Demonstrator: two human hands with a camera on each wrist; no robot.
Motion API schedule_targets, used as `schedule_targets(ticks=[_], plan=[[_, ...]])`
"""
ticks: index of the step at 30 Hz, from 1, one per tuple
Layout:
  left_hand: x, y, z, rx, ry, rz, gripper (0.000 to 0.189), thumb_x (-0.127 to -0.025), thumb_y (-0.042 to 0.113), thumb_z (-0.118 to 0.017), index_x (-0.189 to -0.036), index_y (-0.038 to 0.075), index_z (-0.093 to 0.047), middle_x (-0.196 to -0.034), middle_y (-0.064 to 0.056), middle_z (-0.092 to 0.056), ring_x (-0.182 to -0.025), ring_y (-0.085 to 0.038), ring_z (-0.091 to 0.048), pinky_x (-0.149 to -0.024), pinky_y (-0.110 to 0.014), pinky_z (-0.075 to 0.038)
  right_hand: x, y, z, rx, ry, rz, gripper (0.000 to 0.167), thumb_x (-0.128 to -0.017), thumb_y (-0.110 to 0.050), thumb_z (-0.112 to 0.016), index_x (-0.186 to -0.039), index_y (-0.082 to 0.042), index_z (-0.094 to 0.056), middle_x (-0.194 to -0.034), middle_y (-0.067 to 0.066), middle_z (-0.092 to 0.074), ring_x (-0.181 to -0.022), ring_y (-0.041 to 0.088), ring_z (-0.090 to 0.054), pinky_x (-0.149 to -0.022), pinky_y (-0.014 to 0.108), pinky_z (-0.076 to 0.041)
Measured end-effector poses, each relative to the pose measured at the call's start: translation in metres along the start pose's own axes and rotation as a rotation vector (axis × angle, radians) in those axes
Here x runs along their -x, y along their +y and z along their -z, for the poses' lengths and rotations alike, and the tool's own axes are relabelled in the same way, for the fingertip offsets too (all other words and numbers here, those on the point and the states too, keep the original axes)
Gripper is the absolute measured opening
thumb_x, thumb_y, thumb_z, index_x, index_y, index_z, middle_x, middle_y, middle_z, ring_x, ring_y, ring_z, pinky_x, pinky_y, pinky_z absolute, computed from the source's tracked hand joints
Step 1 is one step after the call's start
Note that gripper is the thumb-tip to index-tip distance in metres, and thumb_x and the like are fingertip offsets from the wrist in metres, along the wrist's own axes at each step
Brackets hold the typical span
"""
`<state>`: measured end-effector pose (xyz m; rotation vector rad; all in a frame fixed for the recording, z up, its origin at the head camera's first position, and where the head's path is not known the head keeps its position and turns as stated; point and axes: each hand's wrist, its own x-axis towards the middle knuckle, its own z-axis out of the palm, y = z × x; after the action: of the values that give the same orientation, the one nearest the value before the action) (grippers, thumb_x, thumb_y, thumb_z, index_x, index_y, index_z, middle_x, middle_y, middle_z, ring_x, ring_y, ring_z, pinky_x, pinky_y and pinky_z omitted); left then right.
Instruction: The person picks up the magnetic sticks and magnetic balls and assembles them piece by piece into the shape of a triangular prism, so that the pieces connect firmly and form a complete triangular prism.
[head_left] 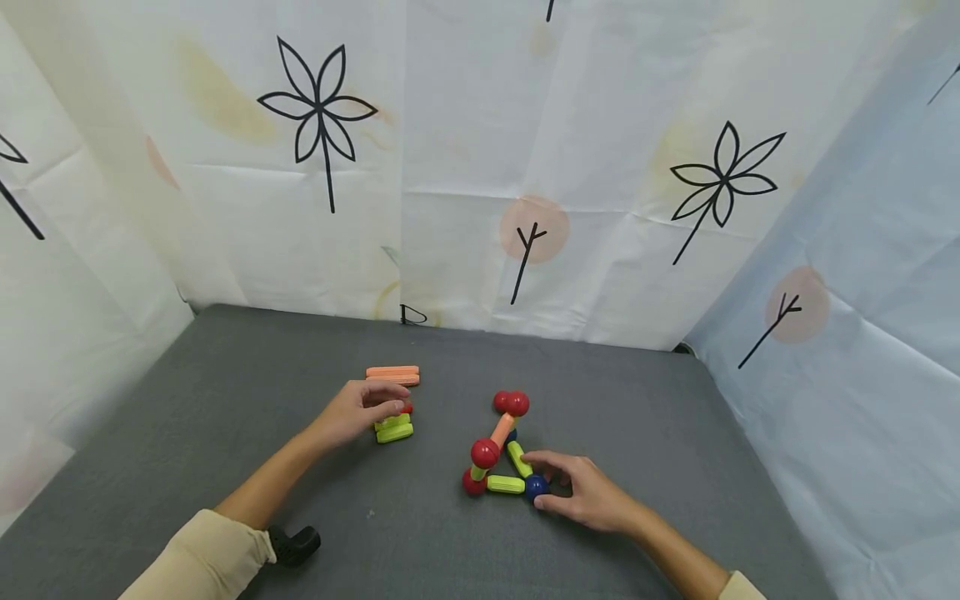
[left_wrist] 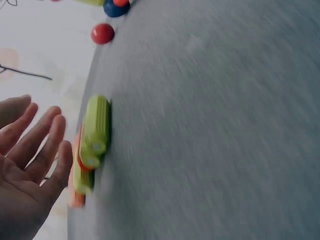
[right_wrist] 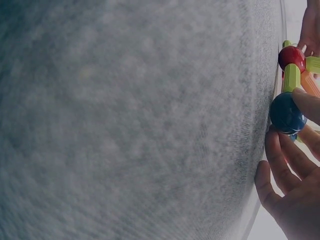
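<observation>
My left hand [head_left: 354, 414] hovers with loosely bent fingers over two yellow-green rods [head_left: 394, 433] and a red ball [head_left: 407, 408] partly hidden by its fingertips. In the left wrist view nothing lies in its palm, and the fingers stand apart from the rods [left_wrist: 97, 117]. My right hand [head_left: 588, 493] holds a blue ball [head_left: 536, 486] between thumb and fingers, at the near right corner of a frame of rods and balls. From that ball run two yellow-green rods [head_left: 506, 484]. An orange rod [head_left: 502, 431] slopes up there between red balls [head_left: 484, 452].
Two orange rods [head_left: 393, 372] lie side by side behind my left hand. A red ball [head_left: 501, 402] sits at the frame's far end. The grey table [head_left: 420, 533] is bordered by white printed cloth [head_left: 457, 150] behind and at the sides.
</observation>
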<state>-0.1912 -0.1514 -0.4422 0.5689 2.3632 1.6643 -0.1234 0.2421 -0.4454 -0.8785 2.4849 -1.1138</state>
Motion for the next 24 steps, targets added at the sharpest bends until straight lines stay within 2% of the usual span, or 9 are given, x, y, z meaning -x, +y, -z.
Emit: schedule_targets(ticks=[4,7,11,16,20,24], plan=[[0.011,-0.006,0.008,-0.113,-0.004,-0.015,0.032,-0.097,0.018,-0.066,-0.123,-0.001,-0.066,-0.111,-0.014,-0.072,-0.103,-0.024,-0.069,-0.080,-0.030,-0.053,0.000,0.000,0.000,-0.002,-0.003,0.004,0.052,-0.092,-0.022,-0.073,-0.138,-0.007,-0.055,-0.110,-0.001,-0.065,-0.095,0.012,-0.059,-0.079,0.028,-0.050],[0.018,-0.007,0.012,-0.195,-0.011,-0.028,0.031,-0.096,0.018,-0.067,-0.121,0.000,-0.067,-0.112,-0.013,-0.072,-0.100,-0.022,-0.070,-0.078,-0.030,-0.054,0.000,0.001,0.000,-0.003,-0.004,0.006,0.052,-0.092,-0.022,-0.073,-0.138,-0.007,-0.055,-0.110,-0.002,-0.065,-0.095,0.011,-0.058,-0.079,0.028,-0.050],[0.023,-0.005,0.011,-0.292,-0.045,-0.045,0.031,-0.093,0.017,-0.071,-0.119,0.001,-0.069,-0.110,-0.010,-0.073,-0.097,-0.019,-0.071,-0.080,-0.031,-0.055,-0.001,0.001,0.000,-0.005,-0.003,0.003,0.052,-0.092,-0.023,-0.073,-0.138,-0.007,-0.056,-0.110,-0.002,-0.065,-0.095,0.010,-0.058,-0.079,0.028,-0.050],[0.022,-0.003,-0.001,-0.391,-0.065,-0.081,0.033,-0.085,0.013,-0.079,-0.114,0.001,-0.069,-0.098,-0.004,-0.074,-0.089,-0.014,-0.070,-0.077,-0.033,-0.056,0.000,0.002,0.001,-0.006,-0.001,0.001,0.052,-0.092,-0.023,-0.073,-0.138,-0.008,-0.056,-0.111,-0.002,-0.065,-0.095,0.010,-0.058,-0.079,0.028,-0.051],[0.019,-0.005,-0.016,-0.455,-0.014,-0.073,0.034,-0.080,0.011,-0.083,-0.110,0.002,-0.071,-0.089,0.001,-0.073,-0.080,-0.008,-0.068,-0.072,-0.030,-0.055,-0.001,0.002,0.001,-0.006,-0.001,0.001,0.052,-0.092,-0.024,-0.073,-0.138,-0.008,-0.056,-0.111,-0.002,-0.065,-0.095,0.010,-0.059,-0.079,0.028,-0.051],[0.014,-0.003,-0.027,-0.488,0.034,-0.057,0.031,-0.080,0.006,-0.080,-0.110,0.002,-0.071,-0.087,0.002,-0.072,-0.078,-0.007,-0.066,-0.073,-0.033,-0.054,-0.001,0.003,0.001,-0.004,-0.001,0.001,0.052,-0.092,-0.024,-0.073,-0.138,-0.008,-0.055,-0.111,-0.002,-0.065,-0.095,0.010,-0.059,-0.079,0.028,-0.050]])
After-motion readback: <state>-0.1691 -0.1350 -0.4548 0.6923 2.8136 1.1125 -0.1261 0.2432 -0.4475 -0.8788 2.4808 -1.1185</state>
